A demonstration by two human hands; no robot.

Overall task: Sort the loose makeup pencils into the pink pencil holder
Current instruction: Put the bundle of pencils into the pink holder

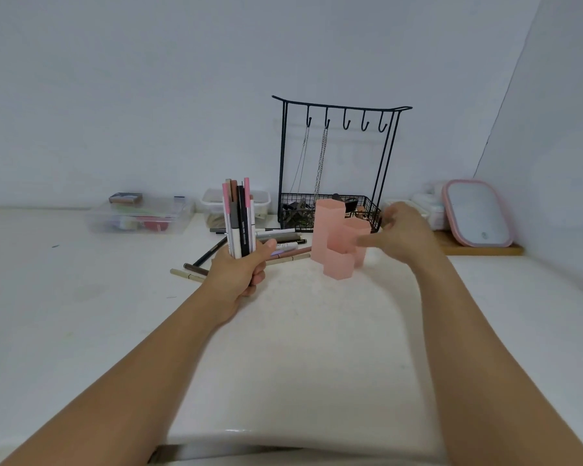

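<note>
My left hand (241,269) grips an upright bundle of makeup pencils (239,218), pink, white, black and brown, just left of centre. The pink pencil holder (334,237), made of hexagonal tubes of different heights, stands on the white table to the right of the bundle. My right hand (403,235) hovers beside the holder's right side, slightly blurred, fingers spread toward it and holding nothing. More loose pencils (283,242) lie flat on the table between the bundle and the holder, and two more (191,270) lie left of my left hand.
A black wire jewellery stand (337,163) with hooks, chains and a basket stands right behind the holder. Clear plastic boxes (138,215) and a tub (236,203) sit at the back left. A pink-framed mirror (475,213) leans on a wooden tray at the right wall.
</note>
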